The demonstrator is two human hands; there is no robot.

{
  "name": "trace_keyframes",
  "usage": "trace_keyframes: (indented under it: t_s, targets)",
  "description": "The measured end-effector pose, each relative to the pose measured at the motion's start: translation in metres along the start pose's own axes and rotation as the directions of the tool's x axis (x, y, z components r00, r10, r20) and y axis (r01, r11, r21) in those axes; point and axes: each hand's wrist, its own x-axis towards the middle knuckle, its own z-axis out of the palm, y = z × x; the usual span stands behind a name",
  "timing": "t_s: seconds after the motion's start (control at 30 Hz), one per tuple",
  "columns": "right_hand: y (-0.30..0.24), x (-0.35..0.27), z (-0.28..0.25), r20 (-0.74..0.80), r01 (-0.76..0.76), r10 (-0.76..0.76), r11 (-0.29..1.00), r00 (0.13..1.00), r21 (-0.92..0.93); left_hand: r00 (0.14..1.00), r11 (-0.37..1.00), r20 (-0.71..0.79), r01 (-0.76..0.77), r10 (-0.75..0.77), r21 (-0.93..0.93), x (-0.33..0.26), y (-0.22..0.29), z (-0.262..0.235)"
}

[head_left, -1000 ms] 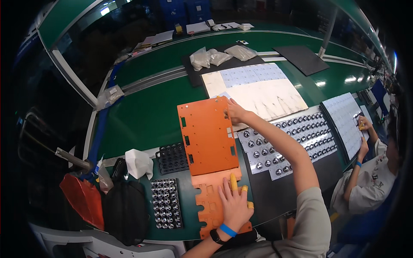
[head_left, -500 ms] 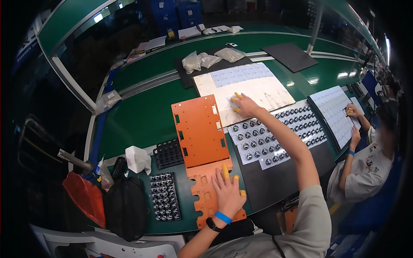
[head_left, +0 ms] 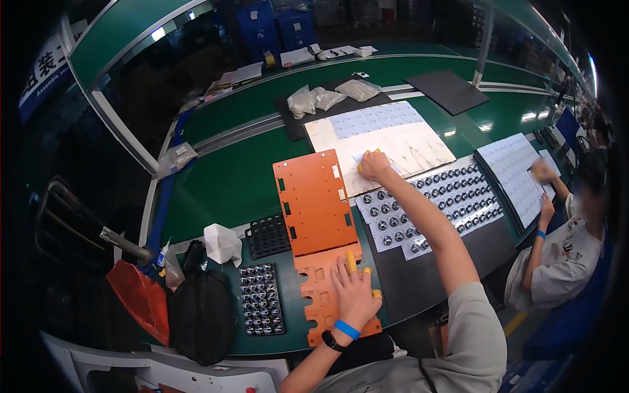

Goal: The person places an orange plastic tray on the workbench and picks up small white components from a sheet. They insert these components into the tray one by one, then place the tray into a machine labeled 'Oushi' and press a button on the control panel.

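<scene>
My left hand (head_left: 354, 290), with yellow finger cots and a blue wristband, lies flat and open on the lower orange plate (head_left: 321, 298) near the table's front edge. A second, larger orange plate (head_left: 314, 200) lies just beyond it. My right hand (head_left: 373, 164) reaches far forward and its fingers are closed on a small pale sheet (head_left: 364, 157) on the beige board (head_left: 406, 147). Under my right forearm lies a white sheet with rows of round metal parts (head_left: 432, 200).
A black tray of round metal parts (head_left: 261, 299) and an empty black grid tray (head_left: 268, 236) sit left of the orange plates. A black bag (head_left: 200, 308), a red bag (head_left: 141, 298) and a white cloth (head_left: 221, 243) lie further left. A seated person (head_left: 563, 249) works at right.
My right hand has reached a little farther forward onto the beige board and pinched the small sheet. My left hand stays flat on the lower orange plate.
</scene>
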Motion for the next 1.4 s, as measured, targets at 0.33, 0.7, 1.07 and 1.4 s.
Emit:
trace_keyframes:
  t_s: [0.33, 0.7, 1.07, 1.4]
  targets:
    - [0.022, -0.008, 0.000, -0.234, -0.081, 0.127, 0.977, 0.964, 0.199, 0.996, 0.999, -0.086, -0.026, 0.023, -0.038, -0.001, -0.001, 0.007]
    - [0.024, -0.024, 0.004, -0.142, -0.041, 0.070, 0.979, 0.987, 0.198, 0.994, 0.999, -0.105, -0.032, 0.029, -0.030, 0.000, -0.002, 0.005]
    - [0.046, -0.022, -0.011, -0.224, 0.076, -0.053, 0.992, 0.973, 0.097, 0.993, 0.999, -0.110, -0.036, 0.032, -0.041, 0.001, -0.001, 0.004]
    - [0.030, 0.013, 0.000, -0.383, 0.023, 0.043, 0.986, 0.923, 0.165, 0.999, 0.998, -0.047, -0.020, 0.017, -0.056, 0.002, 0.001, -0.002]
